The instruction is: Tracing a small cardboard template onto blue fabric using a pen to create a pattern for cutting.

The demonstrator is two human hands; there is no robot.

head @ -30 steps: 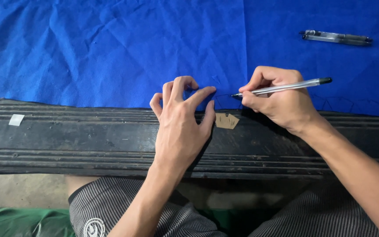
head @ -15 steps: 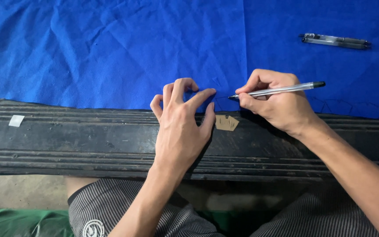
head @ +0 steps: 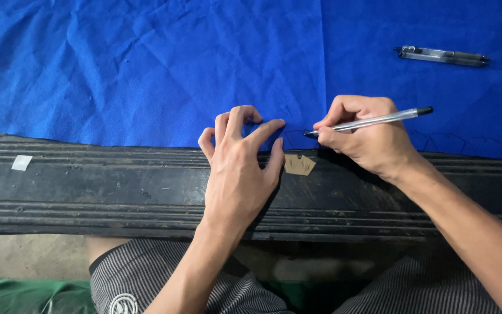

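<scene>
White tag: a small pale tag (head: 21, 163) lies far left on the dark grooved worktop (head: 117, 180), well apart from both hands.
Blue cloth: a creased blue cloth (head: 146, 70) covers the far part of the worktop; its near edge runs left to right along the top groove.
Left hand: the left hand (head: 239, 168) rests palm down at the cloth's near edge.
Left fingers: the fingers (head: 236, 119) are spread and arched, tips pressed on the cloth; they grip nothing. The thumb lies just beside a small brown paper piece (head: 299, 164).
Brown paper piece: flat on the worktop between the two hands, just below the cloth's edge; part of its left side is hidden by the thumb.
Right hand: the right hand (head: 367, 136) pinches a clear pen (head: 367, 122) between thumb and first fingers, the others curled under.
Pen axis: nearly level, tip pointing left at the cloth's edge, dark cap end pointing right and slightly up.
Pen marks: faint lines on the cloth near the tip are hard to make out.
Second pen: another clear pen (head: 443, 56) lies on the cloth far right, long axis left to right, well apart.
Cut off: both forearms leave the lower edge.
</scene>
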